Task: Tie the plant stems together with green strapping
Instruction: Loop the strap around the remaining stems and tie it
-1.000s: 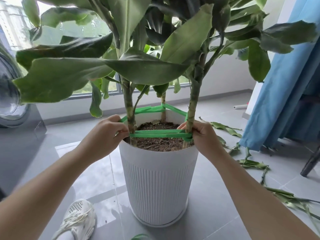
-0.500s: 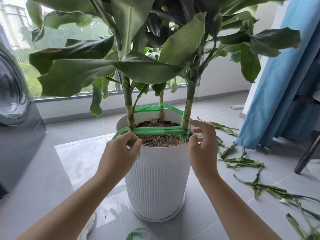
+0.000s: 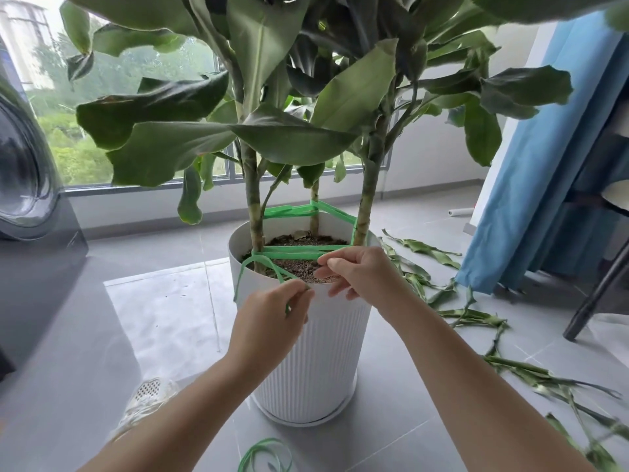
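Note:
Three plant stems rise from a white ribbed pot (image 3: 316,362): a left stem (image 3: 253,212), a thin back stem (image 3: 314,212) and a right stem (image 3: 366,206). Green strapping (image 3: 292,251) runs round all three just above the soil. A loose loop of it hangs off the left stem over the pot's rim. My left hand (image 3: 272,318) pinches the loose end in front of the rim. My right hand (image 3: 360,272) pinches the front band near its middle, above the soil.
Cut leaves (image 3: 476,315) litter the grey tiled floor on the right, beside a blue curtain (image 3: 544,165) and a dark chair leg (image 3: 599,291). A washing machine (image 3: 30,185) stands at left. More strapping (image 3: 265,456) lies coiled on the floor by a white shoe (image 3: 146,400).
My left hand drew the loose strap end down and in front of the rim. My right hand left the right stem and moved left onto the front band.

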Demonstrator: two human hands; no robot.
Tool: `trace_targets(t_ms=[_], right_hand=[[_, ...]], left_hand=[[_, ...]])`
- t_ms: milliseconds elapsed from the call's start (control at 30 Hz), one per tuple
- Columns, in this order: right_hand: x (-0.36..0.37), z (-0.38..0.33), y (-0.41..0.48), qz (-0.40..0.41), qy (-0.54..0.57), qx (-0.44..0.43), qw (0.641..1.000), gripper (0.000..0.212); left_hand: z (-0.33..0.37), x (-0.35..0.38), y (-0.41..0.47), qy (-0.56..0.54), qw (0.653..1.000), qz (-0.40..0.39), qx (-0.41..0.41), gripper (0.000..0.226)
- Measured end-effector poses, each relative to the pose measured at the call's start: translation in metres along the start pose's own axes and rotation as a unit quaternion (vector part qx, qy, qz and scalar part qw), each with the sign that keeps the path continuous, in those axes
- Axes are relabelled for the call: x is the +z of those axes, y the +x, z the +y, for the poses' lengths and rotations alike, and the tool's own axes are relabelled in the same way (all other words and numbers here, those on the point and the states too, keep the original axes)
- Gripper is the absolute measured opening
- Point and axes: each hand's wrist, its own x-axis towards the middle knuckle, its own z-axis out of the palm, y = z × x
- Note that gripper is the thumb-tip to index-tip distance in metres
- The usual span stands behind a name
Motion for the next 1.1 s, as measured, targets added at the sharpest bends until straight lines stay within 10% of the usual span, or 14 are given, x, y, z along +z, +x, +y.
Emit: trace_targets(t_ms=[367,733,1100], right_hand=[[0.019,-0.025,0.011,-0.109,-0.209,-0.022,0.972,0.014],[-0.014,-0.02,0.005,-0.084,-0.211,-0.013,0.974,0.013],[-0.061,0.009,0.009,0.058,-0.331,-0.044,0.941,0.019]], left_hand=[[-0.006,0.025,-0.023,0.04,0.99,0.059,0.12,0.027],[0.002,0.022,-0.024,-0.229,0.967,0.084,-0.076,0.033],[-0.017,0.001,0.002,-0.267,0.936,0.194,-0.125,0.035]])
